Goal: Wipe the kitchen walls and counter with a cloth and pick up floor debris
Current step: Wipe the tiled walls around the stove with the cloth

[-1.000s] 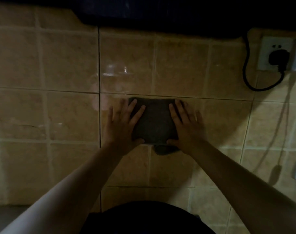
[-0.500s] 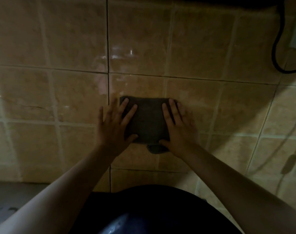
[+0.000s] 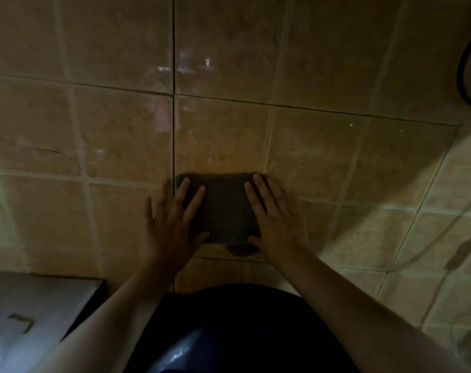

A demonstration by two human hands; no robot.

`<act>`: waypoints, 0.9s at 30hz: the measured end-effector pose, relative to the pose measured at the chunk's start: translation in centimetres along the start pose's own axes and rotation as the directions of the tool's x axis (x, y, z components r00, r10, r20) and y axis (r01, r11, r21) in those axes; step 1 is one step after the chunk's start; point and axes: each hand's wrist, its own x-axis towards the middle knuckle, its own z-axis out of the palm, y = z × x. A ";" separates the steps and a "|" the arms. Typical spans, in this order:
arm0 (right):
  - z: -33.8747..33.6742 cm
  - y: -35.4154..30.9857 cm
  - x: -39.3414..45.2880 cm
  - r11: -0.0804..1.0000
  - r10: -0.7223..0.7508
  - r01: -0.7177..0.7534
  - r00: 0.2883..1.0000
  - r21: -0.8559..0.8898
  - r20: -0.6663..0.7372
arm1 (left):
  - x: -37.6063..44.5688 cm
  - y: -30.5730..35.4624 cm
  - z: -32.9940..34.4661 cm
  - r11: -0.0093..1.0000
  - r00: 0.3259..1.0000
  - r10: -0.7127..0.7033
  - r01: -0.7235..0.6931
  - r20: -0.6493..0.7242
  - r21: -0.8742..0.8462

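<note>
Bare tiled wall (image 3: pixel 309 63) filled the upper and left of the frame, open for the hands to slide. A black cable (image 3: pixel 464 63) hung at the upper right edge. A grey counter (image 3: pixel 27 305) corner jutted in at lower left, just below the wall.

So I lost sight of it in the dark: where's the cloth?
Head view, centre: the cloth lies flat on the tiled wall, between left hand and right hand.
</note>
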 end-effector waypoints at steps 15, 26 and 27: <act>-0.3 3.1 -3.1 0.985 0.162 -0.152 0.980 -0.086 0.115 | 0.3 5.1 0.1 0.999 0.996 0.048 -0.046 0.070 -0.021; -1.4 7.2 -5.1 0.976 0.218 -0.214 0.939 -0.044 0.266 | 1.7 9.8 -0.7 0.993 0.991 0.102 -0.107 0.083 0.054; -1.6 7.4 -5.3 0.971 0.238 -0.229 0.938 -0.063 0.254 | 1.9 10.3 -0.9 0.993 0.989 0.106 -0.111 0.105 0.050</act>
